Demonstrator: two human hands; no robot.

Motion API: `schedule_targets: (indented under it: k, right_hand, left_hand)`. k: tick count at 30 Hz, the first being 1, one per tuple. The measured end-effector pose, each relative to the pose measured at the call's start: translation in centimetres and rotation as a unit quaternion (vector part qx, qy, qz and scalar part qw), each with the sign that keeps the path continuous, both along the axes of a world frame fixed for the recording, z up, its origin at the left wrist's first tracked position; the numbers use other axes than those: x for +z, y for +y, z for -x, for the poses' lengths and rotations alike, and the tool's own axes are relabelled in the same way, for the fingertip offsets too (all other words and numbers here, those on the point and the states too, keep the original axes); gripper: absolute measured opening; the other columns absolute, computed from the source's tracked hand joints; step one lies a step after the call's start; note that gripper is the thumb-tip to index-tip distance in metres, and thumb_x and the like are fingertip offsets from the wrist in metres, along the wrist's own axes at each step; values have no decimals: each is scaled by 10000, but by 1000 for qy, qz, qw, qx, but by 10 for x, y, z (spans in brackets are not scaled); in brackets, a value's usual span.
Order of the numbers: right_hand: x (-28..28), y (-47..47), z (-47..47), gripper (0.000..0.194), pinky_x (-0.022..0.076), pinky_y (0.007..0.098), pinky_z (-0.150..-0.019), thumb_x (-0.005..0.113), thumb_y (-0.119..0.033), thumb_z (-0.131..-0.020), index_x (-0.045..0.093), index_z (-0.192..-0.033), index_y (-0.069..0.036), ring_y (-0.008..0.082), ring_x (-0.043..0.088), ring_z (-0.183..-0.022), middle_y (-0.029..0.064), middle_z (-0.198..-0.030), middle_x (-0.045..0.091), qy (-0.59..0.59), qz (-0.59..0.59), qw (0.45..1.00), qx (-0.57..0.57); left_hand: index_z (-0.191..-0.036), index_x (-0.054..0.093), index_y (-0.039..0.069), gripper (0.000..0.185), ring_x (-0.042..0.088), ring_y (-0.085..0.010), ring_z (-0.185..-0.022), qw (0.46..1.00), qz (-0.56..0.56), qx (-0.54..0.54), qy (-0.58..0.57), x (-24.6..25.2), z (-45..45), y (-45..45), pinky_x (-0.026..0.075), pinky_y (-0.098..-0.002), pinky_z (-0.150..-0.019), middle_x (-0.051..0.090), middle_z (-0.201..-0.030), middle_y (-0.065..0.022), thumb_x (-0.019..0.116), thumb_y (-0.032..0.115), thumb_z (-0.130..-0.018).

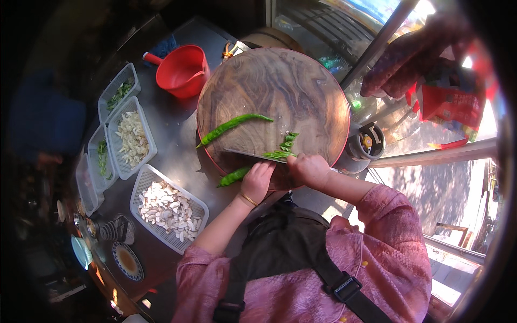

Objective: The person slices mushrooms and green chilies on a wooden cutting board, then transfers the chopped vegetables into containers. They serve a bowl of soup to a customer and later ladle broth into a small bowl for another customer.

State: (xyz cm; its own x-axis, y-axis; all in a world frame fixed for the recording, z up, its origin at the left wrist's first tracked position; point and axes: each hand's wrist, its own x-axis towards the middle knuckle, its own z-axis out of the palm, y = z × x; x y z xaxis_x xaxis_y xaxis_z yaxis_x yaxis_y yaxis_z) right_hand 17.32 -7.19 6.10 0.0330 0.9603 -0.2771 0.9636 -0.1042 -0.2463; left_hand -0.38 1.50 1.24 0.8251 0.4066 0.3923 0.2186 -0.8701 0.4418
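A round wooden chopping block point(274, 89) lies before me. My right hand point(309, 170) grips the handle end of a knife point(254, 155), whose blade lies over the block's near part. Against the blade, my left hand point(257, 181) presses a green chili pepper point(234, 177), whose one end sticks out to the left past the block's edge. Slices of green pepper point(288, 144) lie just beyond the blade, near my right hand. One whole green chili pepper point(234, 126) rests farther up at the block's left, its tip at the rim.
Left of the block stand a red plastic dipper point(181, 72), a basket of sliced mushrooms point(202, 204), a basket of pale chopped pieces point(152, 147) and containers with greens point(135, 76). A patterned plate point(128, 261) is nearer. A gas cylinder point(355, 147) stands at right, by the window frame.
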Motion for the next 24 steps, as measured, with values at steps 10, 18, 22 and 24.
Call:
schedule_targets:
  k: [10, 18, 22, 24]
  right_hand:
    - [19, -35, -50, 212, 470, 415, -556, 544, -226, -785, 509, -970, -130, 325, 593, -665, 127, -787, 579, 34, -39, 998, -36]
    - [59, -68, -55, 196, 455, 438, -481, 535, -263, -832, 485, -846, -74, 322, 576, -540, 132, -623, 546, -18, -46, 999, -7]
    - [58, -78, -56, 222, 458, 437, -485, 531, -277, -834, 487, -842, -59, 328, 586, -562, 143, -629, 565, -28, -16, 999, -29]
    - [46, -66, -51, 234, 461, 439, -490, 529, -282, -833, 488, -837, -52, 335, 590, -573, 153, -627, 575, -4, 23, 998, -58]
  left_hand:
    - [-929, 629, 57, 256, 529, -250, -875, 999, -33, 19, -31, 5, 18, 13, 429, -370, -754, 577, -954, -65, 614, 35, -675]
    - [-931, 593, -11, 229, 514, -267, -885, 998, 17, 26, -45, -8, 0, 8, 443, -357, -772, 544, -956, -98, 575, 23, -705]
    - [-934, 602, -2, 238, 518, -271, -855, 999, 5, 21, -38, -6, -1, 7, 452, -348, -763, 541, -936, -104, 577, 16, -698]
    - [-934, 608, 4, 239, 520, -267, -852, 998, -13, 36, -54, -7, -3, 7, 455, -349, -759, 543, -931, -99, 577, 17, -698]
